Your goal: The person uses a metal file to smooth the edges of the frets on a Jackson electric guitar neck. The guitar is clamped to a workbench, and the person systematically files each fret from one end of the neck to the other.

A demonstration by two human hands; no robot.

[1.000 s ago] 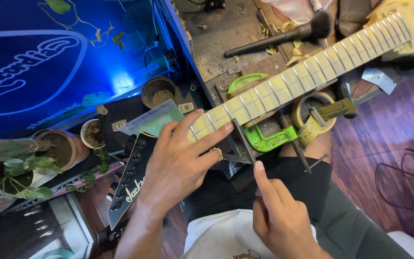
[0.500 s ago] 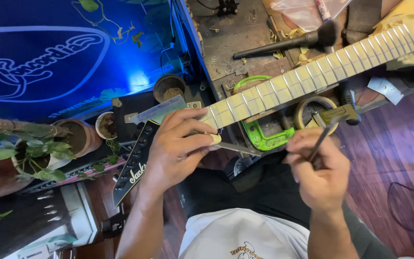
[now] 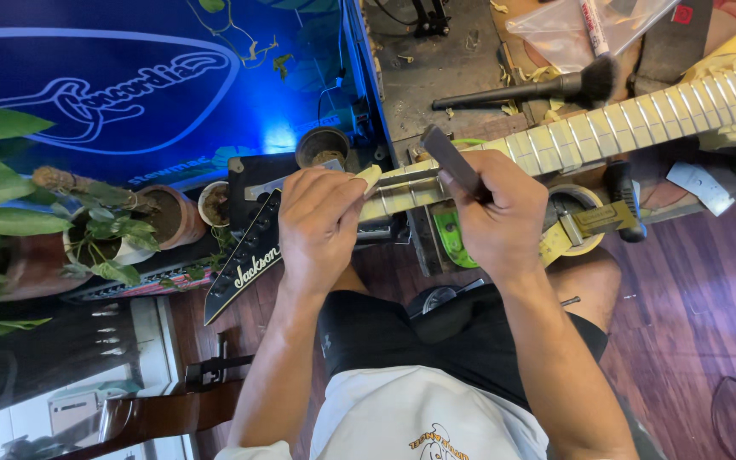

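Note:
A guitar neck (image 3: 606, 128) with a pale fretboard and metal frets lies across the workbench, its black pointed headstock (image 3: 244, 268) hanging to the lower left. My left hand (image 3: 317, 221) grips the neck near the headstock end, thumb on the fretboard edge. My right hand (image 3: 496, 213) is closed on a dark flat file-like tool (image 3: 451, 160), held tilted against the fretboard just right of my left hand.
A black brush (image 3: 538, 87) lies on the bench behind the neck. A roll of tape and a yellow clamp (image 3: 585, 223) sit under it. Potted plants (image 3: 121, 221) stand at left before a blue lit panel. A plastic bag with a marker (image 3: 594, 21) is at top.
My right hand rose from my lap, first holding a thin tool, and now holds the flat tool on the fretboard beside my left hand. The view shifted slightly.

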